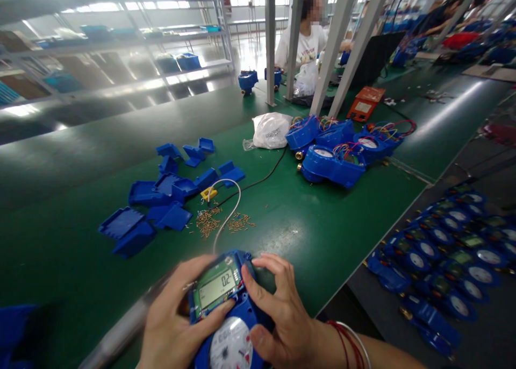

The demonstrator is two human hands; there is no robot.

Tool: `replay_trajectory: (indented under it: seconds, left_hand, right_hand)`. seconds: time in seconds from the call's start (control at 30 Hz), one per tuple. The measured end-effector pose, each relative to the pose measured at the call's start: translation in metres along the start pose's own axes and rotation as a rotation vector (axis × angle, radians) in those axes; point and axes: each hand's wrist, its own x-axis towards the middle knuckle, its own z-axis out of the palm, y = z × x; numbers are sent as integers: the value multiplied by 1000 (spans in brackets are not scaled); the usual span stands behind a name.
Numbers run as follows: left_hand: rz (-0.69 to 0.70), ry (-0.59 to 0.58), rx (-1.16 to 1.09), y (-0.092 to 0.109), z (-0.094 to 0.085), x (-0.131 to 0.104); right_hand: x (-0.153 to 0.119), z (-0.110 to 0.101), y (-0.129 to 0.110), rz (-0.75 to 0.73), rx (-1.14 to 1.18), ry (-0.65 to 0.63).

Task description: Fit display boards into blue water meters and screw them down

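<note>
Two bare hands hold one blue meter (243, 307) just above the near edge of the green bench (306, 218). The left hand (171, 315) grips it from the left, its thumb pressed along the lower edge of the lit display (217, 289) and its other fingers largely hidden behind the body. The right hand (288, 304) has its index fingertip against the housing beside the display and its thumb by the dial (229, 345); the remaining fingers curve loosely, slightly spread.

As far as one can judge, the green circuit board is seated in the meter and powered, since the display reads 0.2 (any smaller marks are too faint to read). No cover lies over it, so closing and fastening look undone.

Beyond the meter are scattered small brass-coloured screws (208, 222), with a yellow piece (209, 193) past them and a pale cable (239, 197) arching between. Loose blue covers (161, 192) lie beyond it to the left. Farther off to its right sits a cluster of open meters (332, 167) with coloured wires, and rows of similar units (439, 234) stand right of it, below the bench.
</note>
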Motion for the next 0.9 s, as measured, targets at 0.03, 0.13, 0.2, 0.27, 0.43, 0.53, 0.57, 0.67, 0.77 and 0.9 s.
replay_trajectory:
  seconds: [0.03, 0.13, 0.2, 0.27, 0.43, 0.53, 0.57, 0.67, 0.77, 0.9]
  left_hand:
    - [-2, -5, 7, 1, 0, 0]
    - [-24, -31, 20, 3, 0, 1]
    - [-25, -36, 39, 4, 0, 1]
    - [-7, -44, 80, 4, 1, 2]
    - [107, -74, 205, 1, 0, 4]
    - [199, -117, 250, 0, -5, 6]
    - [227, -126, 264, 1, -6, 7]
    - [248, -116, 309, 3, -9, 9]
    - [214, -116, 327, 5, -9, 11]
    - [193, -121, 273, 6, -6, 11]
  right_hand:
    - [0, 0, -1, -12, -18, 28]
    - [-1, 3, -1, -39, -99, 130]
    - [-1, 5, -1, -53, -190, 175]
    - [-2, 7, 0, -74, -275, 231]
    - [1, 10, 6, -133, -360, 363]
    - [2, 13, 11, -165, -398, 386]
    - [1, 14, 12, -167, -408, 390]
    - [2, 12, 16, -162, -402, 388]
    - [11, -1, 18, -108, -226, 328]
    - [40, -22, 24, 15, 151, -51]
